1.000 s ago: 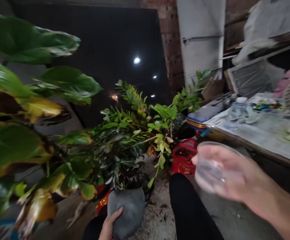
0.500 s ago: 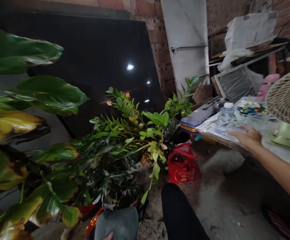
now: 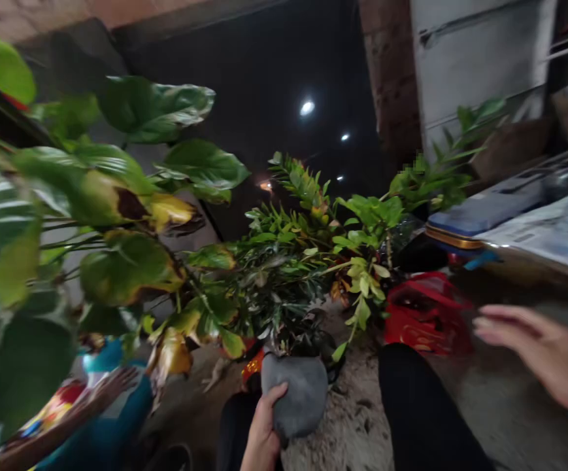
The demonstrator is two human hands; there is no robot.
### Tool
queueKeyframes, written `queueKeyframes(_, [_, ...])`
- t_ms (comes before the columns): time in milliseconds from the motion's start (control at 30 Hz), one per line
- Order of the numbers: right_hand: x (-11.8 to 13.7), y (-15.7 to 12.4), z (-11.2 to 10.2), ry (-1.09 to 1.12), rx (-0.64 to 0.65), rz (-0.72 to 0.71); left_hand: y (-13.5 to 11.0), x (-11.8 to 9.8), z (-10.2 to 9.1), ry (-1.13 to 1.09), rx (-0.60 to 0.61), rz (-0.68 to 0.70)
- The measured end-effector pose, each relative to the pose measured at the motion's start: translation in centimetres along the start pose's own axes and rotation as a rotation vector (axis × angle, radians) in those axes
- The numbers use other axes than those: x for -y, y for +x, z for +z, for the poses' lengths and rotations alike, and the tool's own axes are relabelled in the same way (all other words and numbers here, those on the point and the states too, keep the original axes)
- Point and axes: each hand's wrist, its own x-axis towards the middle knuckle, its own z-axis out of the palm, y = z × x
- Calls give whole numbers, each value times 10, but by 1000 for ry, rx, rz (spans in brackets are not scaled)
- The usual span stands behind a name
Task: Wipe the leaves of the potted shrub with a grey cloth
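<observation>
Head view: between black-clad knees (image 3: 411, 392), the left hand (image 3: 264, 424) is clamped on the grey pot (image 3: 304, 391), likely to keep it steady just before the dark leaves (image 3: 276, 294). That leaves the right hand (image 3: 541, 356) spare: blurred, empty, fingers loosely extended near the red bag (image 3: 423, 324).

the right hand (image 3: 536, 350), around a clear cup a second ago, is now empty and back from the table (image 3: 538, 245), near the red bag (image 3: 428, 317); another person's arm (image 3: 68, 415) appears lower left.
</observation>
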Motion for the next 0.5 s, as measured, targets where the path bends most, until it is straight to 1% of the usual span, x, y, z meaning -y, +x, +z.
queueKeyframes(33, [-4, -24, 22, -18, 189, 47, -11, -7, 5, -16, -10, -4])
queueKeyframes(67, [-5, -46, 45, -17, 336, 46, -21, -16, 11, -32, -1, 6])
queueKeyframes(100, [-6, -65, 67, -6, 463, 22, -32, -27, 17, -48, 19, 45])
queueKeyframes(133, [-5, -80, 88, 3, 571, 16, -42, -39, 24, -65, 55, 106])
queueKeyframes(167, [-5, -89, 108, 20, 637, 74, -51, -51, 33, -87, 99, 189])
queueKeyframes(200, [-4, -94, 126, 48, 667, 133, -58, -63, 42, -113, 149, 279])
queueKeyframes(233, [-4, -94, 141, 74, 663, 199, -63, -74, 52, -132, 192, 357])
queueKeyframes(300, [-8, -83, 165, 119, 583, 299, -66, -87, 71, -152, 229, 462])
queueKeyframes(333, [-11, -75, 174, 130, 527, 329, -64, -88, 79, -147, 226, 480])
queueKeyframes(367, [-16, -66, 180, 134, 474, 354, -61, -84, 84, -132, 210, 465])
queueKeyframes(400, [-21, -57, 184, 138, 438, 379, -57, -77, 86, -110, 185, 414])
queueKeyframes(433, [-27, -50, 187, 148, 415, 411, -53, -67, 86, -84, 153, 333])
queueKeyframes(500, [-38, -40, 190, 188, 417, 474, -47, -47, 78, -36, 79, 138])
